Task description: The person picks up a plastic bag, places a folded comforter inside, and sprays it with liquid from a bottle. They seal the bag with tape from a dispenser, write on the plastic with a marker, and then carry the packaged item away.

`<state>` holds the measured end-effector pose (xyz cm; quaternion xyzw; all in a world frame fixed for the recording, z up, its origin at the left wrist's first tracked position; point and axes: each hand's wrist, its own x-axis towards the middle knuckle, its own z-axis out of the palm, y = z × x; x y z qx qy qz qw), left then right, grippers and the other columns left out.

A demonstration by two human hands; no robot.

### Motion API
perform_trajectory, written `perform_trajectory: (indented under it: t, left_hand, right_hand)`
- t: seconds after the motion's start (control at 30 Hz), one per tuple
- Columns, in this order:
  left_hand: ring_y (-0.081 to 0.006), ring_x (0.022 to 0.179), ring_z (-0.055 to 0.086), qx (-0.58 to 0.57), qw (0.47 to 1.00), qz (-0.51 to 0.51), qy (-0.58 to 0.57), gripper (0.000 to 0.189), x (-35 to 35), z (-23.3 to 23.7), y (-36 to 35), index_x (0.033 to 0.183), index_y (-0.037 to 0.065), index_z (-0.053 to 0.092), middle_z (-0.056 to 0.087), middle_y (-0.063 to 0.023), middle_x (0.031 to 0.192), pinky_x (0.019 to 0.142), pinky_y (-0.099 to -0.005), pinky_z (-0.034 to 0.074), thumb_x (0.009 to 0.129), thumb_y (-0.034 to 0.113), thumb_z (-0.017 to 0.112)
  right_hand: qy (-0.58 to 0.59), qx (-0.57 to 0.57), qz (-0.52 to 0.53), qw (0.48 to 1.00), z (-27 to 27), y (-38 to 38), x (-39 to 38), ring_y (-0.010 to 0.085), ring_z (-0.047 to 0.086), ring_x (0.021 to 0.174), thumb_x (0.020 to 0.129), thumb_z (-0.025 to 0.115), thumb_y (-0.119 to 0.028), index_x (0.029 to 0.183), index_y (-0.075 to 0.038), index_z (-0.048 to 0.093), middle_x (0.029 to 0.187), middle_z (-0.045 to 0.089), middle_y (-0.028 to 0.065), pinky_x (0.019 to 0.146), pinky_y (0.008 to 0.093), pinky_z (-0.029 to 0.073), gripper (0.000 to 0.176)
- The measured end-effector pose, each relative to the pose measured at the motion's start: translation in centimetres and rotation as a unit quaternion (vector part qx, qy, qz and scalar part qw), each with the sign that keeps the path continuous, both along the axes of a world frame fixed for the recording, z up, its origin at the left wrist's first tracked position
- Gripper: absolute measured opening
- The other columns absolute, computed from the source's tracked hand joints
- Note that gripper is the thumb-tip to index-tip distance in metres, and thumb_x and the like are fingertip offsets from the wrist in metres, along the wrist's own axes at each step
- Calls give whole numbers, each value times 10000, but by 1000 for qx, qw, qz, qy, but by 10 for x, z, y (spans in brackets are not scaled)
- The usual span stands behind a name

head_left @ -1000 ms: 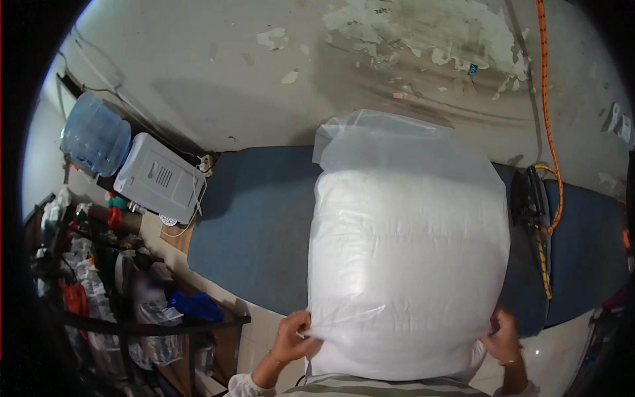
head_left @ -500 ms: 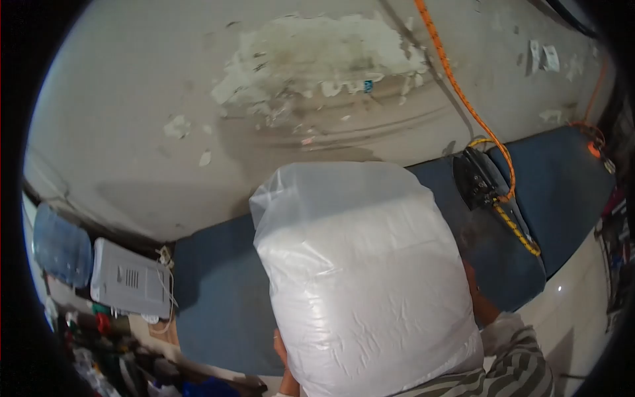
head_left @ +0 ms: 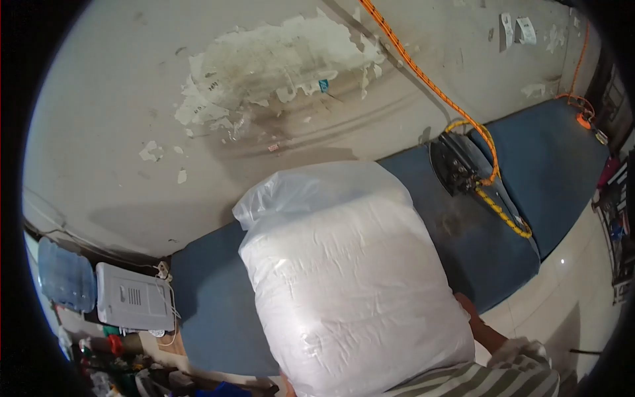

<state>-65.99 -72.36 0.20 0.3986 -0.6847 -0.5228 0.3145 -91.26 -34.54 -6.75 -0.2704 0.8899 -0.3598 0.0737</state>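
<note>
Large clear plastic bag of white filling (head_left: pixel 350 284) was held up-left of the right hand (head_left: pixel 473 319), finger closure obscured, left hand hidden behind it; bag not yet laid on the blue padded table (head_left: pixel 211 311) beyond.

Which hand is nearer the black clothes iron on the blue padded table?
Right. The right hand sits at the right edge of the big white plastic bag, below the black clothes iron; the left hand barely peeks out at its lower left corner.
</note>
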Motion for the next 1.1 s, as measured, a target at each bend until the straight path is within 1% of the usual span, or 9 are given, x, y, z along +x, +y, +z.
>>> perform_trajectory:
  t: [0.17,0.27,0.37,0.53,0.6,0.7,0.87,0.97,1.1]
  left_hand:
    - [-137,684,455,3,1000,-1,-6,73,14,5,12,823,16,489,477,-57,743,606,-272,397,869,72,498]
    - [-131,684,450,9,1000,-5,-8,74,20,7,23,827,14,489,475,-54,745,608,-268,395,868,74,502]
    - [-126,685,444,15,1000,-7,-9,75,36,7,39,830,13,489,473,-50,748,610,-265,393,868,76,505]
    - [-118,686,435,18,999,-33,12,79,74,16,77,837,10,489,469,-45,752,613,-259,390,867,79,511]
    - [-114,686,432,11,998,-55,23,80,87,25,85,839,9,488,468,-43,753,614,-257,388,867,81,514]
    - [-109,687,426,-11,996,-81,33,83,96,38,88,843,8,488,465,-40,756,616,-254,387,867,82,517]
    - [-84,634,323,32,993,-104,36,223,100,62,98,694,17,390,329,7,653,549,-243,304,890,101,458]
    - [-84,625,344,57,987,-127,78,235,123,64,122,687,6,414,376,4,640,549,-239,302,879,131,466]
    - [-103,617,383,37,989,-101,99,203,145,39,143,705,-7,445,415,-14,638,562,-253,333,853,128,477]
  right_hand:
    - [-44,-171,35,984,146,-26,-21,310,587,746,656,541,84,791,-12,571,828,606,127,670,321,473,168]
    - [-104,-140,29,984,124,-22,-26,304,596,702,675,503,68,790,17,594,805,630,151,643,301,471,156]
    - [-334,-89,-9,938,72,2,-31,265,610,744,699,474,44,868,46,622,865,646,175,663,303,468,225]
    - [-367,60,126,920,22,54,7,199,592,859,752,427,39,972,33,638,920,657,179,782,316,457,305]
    - [-394,97,104,908,74,40,12,212,586,914,782,442,28,1014,31,627,985,652,177,827,316,446,297]
    - [-437,-200,22,877,135,42,37,234,574,966,825,476,1,1073,47,586,1041,631,159,858,327,434,275]
    - [-222,-106,36,969,130,50,68,174,560,991,856,506,-71,1066,65,565,988,617,103,886,291,422,257]
    - [-355,-20,76,932,154,74,64,162,561,993,862,469,-109,1131,86,541,1051,619,121,891,277,418,339]
    - [-364,-164,123,909,183,83,89,171,581,938,816,416,-40,1064,87,562,982,636,110,873,272,423,315]
